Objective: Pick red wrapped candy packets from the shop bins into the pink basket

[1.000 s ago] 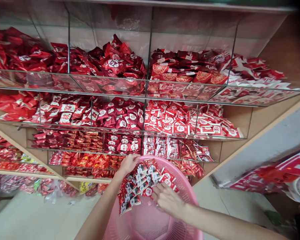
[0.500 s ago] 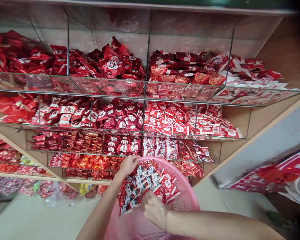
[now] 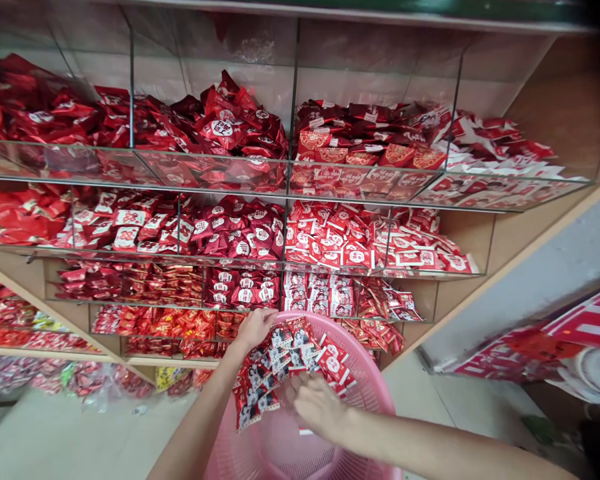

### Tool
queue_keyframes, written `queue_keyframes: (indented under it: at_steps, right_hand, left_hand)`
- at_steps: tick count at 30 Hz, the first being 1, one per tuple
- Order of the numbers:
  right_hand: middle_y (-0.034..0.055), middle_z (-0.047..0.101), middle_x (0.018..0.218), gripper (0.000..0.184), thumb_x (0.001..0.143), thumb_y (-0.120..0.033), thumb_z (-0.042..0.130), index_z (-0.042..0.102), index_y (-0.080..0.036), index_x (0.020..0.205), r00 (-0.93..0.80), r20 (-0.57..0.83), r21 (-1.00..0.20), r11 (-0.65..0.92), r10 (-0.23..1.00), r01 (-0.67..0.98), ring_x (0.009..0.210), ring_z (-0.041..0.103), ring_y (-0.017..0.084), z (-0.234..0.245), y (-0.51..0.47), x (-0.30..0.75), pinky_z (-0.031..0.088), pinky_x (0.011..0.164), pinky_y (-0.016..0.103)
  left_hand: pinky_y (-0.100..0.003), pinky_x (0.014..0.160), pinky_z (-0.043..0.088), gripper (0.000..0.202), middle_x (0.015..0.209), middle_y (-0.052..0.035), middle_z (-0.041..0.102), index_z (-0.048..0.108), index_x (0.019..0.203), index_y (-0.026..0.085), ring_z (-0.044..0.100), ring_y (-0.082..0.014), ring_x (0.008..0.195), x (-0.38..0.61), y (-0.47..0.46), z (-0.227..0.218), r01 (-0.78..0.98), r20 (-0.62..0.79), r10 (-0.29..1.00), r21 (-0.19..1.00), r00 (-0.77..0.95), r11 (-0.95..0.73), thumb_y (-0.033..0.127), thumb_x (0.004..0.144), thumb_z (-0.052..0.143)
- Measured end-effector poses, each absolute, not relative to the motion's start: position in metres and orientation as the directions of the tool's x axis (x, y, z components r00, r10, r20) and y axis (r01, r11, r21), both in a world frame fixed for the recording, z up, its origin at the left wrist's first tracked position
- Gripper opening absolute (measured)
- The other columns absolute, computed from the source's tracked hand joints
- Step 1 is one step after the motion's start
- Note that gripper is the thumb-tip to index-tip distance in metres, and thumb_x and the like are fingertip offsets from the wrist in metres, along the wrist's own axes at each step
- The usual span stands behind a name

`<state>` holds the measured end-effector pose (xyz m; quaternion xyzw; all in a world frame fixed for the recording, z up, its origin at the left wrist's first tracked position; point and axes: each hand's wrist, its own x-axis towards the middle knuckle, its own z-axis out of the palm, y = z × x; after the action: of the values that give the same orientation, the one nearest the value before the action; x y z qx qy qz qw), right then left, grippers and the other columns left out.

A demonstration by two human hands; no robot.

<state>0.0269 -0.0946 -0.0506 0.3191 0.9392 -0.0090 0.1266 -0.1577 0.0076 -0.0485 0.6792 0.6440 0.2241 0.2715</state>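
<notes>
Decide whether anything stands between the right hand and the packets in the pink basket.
Nothing visible does: the right hand reaches into the pink basket, beside the packets; blur hides whether it touches them.

Lit fairly evenly, moderately bright. Motion-blurred at the right hand (image 3: 321, 405). Faintly reflective on the glass panels (image 3: 205, 172). Blacked out top-right; stretched toward edges.

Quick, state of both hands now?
Left hand: closed on the rim of the pink basket.
Right hand: blurred, beside the packets; open or closed cannot be told.
</notes>
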Motion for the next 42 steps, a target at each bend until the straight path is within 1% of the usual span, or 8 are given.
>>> queue_keyframes:
  at_steps: [4,7,15,20,26,31,37,42]
  right_hand:
    - [0.0197,0.051,0.126,0.077,0.062,-0.045,0.076,0.048,-0.009,0.124,-0.691,-0.358,-0.049,0.726,0.628,0.686,0.116,0.047,0.033,-0.049,-0.098,0.055,0.038,0.098,0.046]
    - [0.0222,0.038,0.138,0.086,0.064,-0.045,0.074,0.039,-0.008,0.133,-0.676,-0.423,-0.071,0.721,0.604,0.689,0.126,0.037,0.034,-0.055,-0.103,0.061,0.027,0.107,0.048]
    - [0.0206,0.042,0.137,0.064,0.073,-0.026,0.068,0.042,-0.007,0.130,-0.726,-0.393,-0.162,0.735,0.564,0.658,0.127,0.037,0.031,-0.054,-0.107,0.057,0.022,0.110,0.044]
    - [0.0187,0.044,0.135,0.068,0.070,-0.025,0.070,0.043,-0.009,0.130,-0.734,-0.357,-0.199,0.720,0.578,0.664,0.127,0.037,0.031,-0.048,-0.101,0.063,0.024,0.109,0.044]
    - [0.0178,0.042,0.138,0.051,0.076,-0.013,0.057,0.047,-0.011,0.126,-0.657,-0.310,-0.077,0.670,0.688,0.738,0.126,0.038,0.031,-0.044,-0.086,0.068,0.028,0.106,0.046]
    - [0.0128,0.052,0.129,0.038,0.084,-0.005,0.038,0.055,-0.013,0.117,-0.689,-0.209,0.033,0.709,0.694,0.704,0.119,0.048,0.026,-0.058,-0.089,0.068,0.035,0.100,0.042]
    - [0.0169,0.063,0.105,0.025,0.082,-0.011,0.047,0.059,-0.010,0.104,-0.749,-0.094,0.085,0.755,0.655,0.650,0.101,0.056,0.026,-0.068,-0.091,0.072,0.043,0.086,0.042]
    - [0.0105,0.066,0.091,0.023,0.083,-0.006,0.045,0.061,-0.013,0.098,-0.755,-0.009,0.227,0.737,0.656,0.637,0.095,0.058,0.024,-0.076,-0.090,0.073,0.044,0.084,0.039]
  left_hand:
    - [-0.024,0.079,0.043,0.040,0.107,-0.0053,0.069,0.065,0.110,0.023,0.062,-0.0195,0.096,-0.157,0.007,-0.049,0.756,-0.034,0.996,0.653,0.085,-0.042,0.041,0.087,0.040]
    - [-0.024,0.080,0.044,0.041,0.109,-0.0054,0.068,0.065,0.112,0.023,0.062,-0.0195,0.098,-0.157,0.007,-0.049,0.765,-0.038,0.996,0.643,0.084,-0.041,0.042,0.087,0.039]
    - [-0.025,0.085,0.043,0.040,0.115,-0.0039,0.065,0.064,0.114,0.025,0.060,-0.0195,0.103,-0.158,0.006,-0.051,0.779,-0.033,0.995,0.626,0.090,-0.049,0.041,0.087,0.039]
    - [-0.025,0.085,0.044,0.039,0.114,-0.0024,0.065,0.063,0.114,0.026,0.060,-0.0190,0.103,-0.158,0.006,-0.050,0.788,-0.050,0.996,0.616,0.072,-0.026,0.041,0.087,0.039]
    - [-0.025,0.086,0.044,0.038,0.113,-0.0021,0.066,0.064,0.113,0.027,0.061,-0.0188,0.103,-0.158,0.006,-0.052,0.783,-0.038,0.996,0.620,0.080,-0.039,0.040,0.087,0.040]
    - [-0.025,0.085,0.044,0.036,0.111,-0.0019,0.067,0.065,0.111,0.028,0.061,-0.0188,0.102,-0.159,0.006,-0.052,0.780,-0.033,0.996,0.624,0.084,-0.045,0.039,0.087,0.040]
    - [-0.026,0.086,0.044,0.038,0.113,-0.0036,0.066,0.063,0.114,0.026,0.061,-0.0197,0.103,-0.158,0.004,-0.046,0.789,-0.052,0.996,0.613,0.076,-0.029,0.040,0.087,0.040]
    - [-0.025,0.086,0.043,0.038,0.112,-0.0035,0.067,0.063,0.113,0.027,0.061,-0.0189,0.102,-0.158,0.004,-0.046,0.784,-0.050,0.995,0.620,0.083,-0.034,0.040,0.087,0.040]
